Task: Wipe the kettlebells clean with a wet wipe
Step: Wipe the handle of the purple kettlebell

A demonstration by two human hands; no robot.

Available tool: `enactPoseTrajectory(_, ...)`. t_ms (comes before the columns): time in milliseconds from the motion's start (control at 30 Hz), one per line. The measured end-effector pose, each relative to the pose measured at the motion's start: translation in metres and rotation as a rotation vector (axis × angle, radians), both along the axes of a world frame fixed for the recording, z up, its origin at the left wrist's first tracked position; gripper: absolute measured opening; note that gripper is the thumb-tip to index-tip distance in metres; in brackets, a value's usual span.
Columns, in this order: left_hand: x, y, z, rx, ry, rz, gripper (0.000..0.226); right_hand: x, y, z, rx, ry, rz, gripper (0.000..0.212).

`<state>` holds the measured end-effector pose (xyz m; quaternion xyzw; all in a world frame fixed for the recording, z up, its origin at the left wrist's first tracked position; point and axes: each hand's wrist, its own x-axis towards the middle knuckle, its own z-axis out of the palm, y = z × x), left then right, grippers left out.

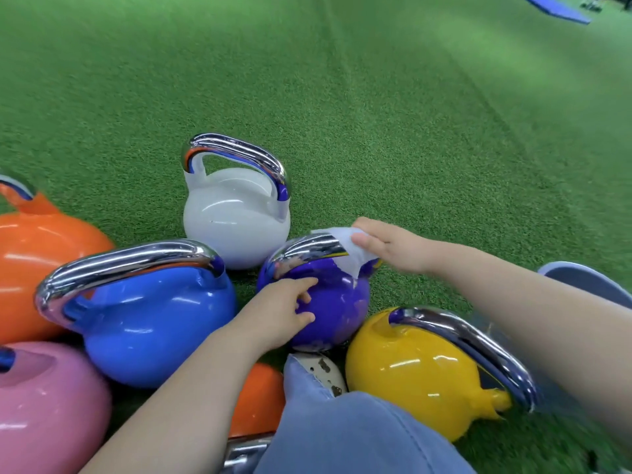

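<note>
Right fingers: the right hand (393, 246) pinches a white wipe (345, 249) and holds it over the right end of the purple kettlebell's chrome handle (307, 249).
Left fingers: the left hand (280, 316) rests on the left side of the purple kettlebell (335, 302), fingers loosely curled against its body with the thumb low on the curve; it steadies rather than grips.
Purple kettlebell: sits on the green turf (376, 114) at the middle of the cluster, tilted, handle toward the far side.
White kettlebell (236, 220): upright, just beyond the purple one, to its far left.
Blue kettlebell (154, 323): left of the purple one, close beside it.
Yellow kettlebell (420, 371): near right, leaning, with its handle to the right.
Orange kettlebell (37, 261): far left, partly cut off by the edge.
Pink kettlebell (48, 412): near left corner.
Second orange kettlebell (260, 398): near, mostly hidden behind the left forearm and a blue-clad knee (342, 432).
Blue mat (557, 8): far right corner of the turf.
</note>
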<state>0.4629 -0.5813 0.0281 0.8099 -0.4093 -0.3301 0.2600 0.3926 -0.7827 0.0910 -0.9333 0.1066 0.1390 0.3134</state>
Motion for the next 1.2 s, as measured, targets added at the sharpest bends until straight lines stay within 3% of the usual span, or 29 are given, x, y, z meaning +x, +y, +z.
enactPoseTrajectory(133, -0.008, -0.007, 0.0, 0.015, -0.206, -0.153, 0.062, -0.009, -0.006, -0.011, -0.014, -0.02, -0.099, 0.03)
enactPoseTrajectory(333, -0.015, -0.009, 0.003, 0.183, -0.37, -0.269, 0.062, 0.009, 0.036, -0.002, -0.668, -0.077, 0.155, 0.049)
enactPoseTrajectory(433, -0.018, -0.008, 0.005, 0.216, -0.413, -0.298, 0.06, 0.015, 0.05, -0.009, -0.8, -0.207, 0.22, 0.056)
enactPoseTrajectory(500, -0.018, -0.007, 0.006, 0.223, -0.423, -0.314, 0.059, 0.014, 0.041, -0.008, -0.675, -0.219, 0.218, 0.062)
enactPoseTrajectory(567, -0.019, -0.006, 0.007, 0.224, -0.425, -0.325, 0.059, 0.007, 0.02, -0.008, -0.347, -0.162, 0.141, 0.053)
enactPoseTrajectory(667, -0.018, -0.008, 0.003, 0.235, -0.409, -0.312, 0.06, -0.005, -0.006, -0.01, 0.142, -0.039, -0.146, 0.043)
enactPoseTrajectory(800, -0.015, -0.01, 0.001, 0.186, -0.384, -0.276, 0.054, -0.009, -0.01, -0.017, 0.274, 0.065, -0.366, 0.049)
enactPoseTrajectory(867, -0.013, -0.01, 0.004, 0.0, -0.328, -0.198, 0.041, -0.008, -0.004, -0.013, 0.141, 0.007, -0.298, 0.047)
enactPoseTrajectory(967, -0.015, -0.014, 0.026, -0.448, -0.286, -0.009, 0.024, -0.008, 0.014, -0.011, -0.297, -0.026, -0.024, 0.042)
enactPoseTrajectory(1033, -0.015, -0.013, 0.039, -0.671, -0.348, 0.136, 0.025, -0.007, 0.03, -0.013, -0.543, -0.111, -0.004, 0.047)
enactPoseTrajectory(1133, -0.011, -0.014, 0.046, -0.681, -0.505, 0.254, 0.032, -0.004, 0.051, -0.025, -0.714, -0.333, -0.037, 0.048)
enactPoseTrajectory(1200, -0.01, -0.019, 0.049, -0.586, -0.537, 0.219, 0.041, 0.004, 0.065, -0.028, -0.738, -0.33, -0.008, 0.048)
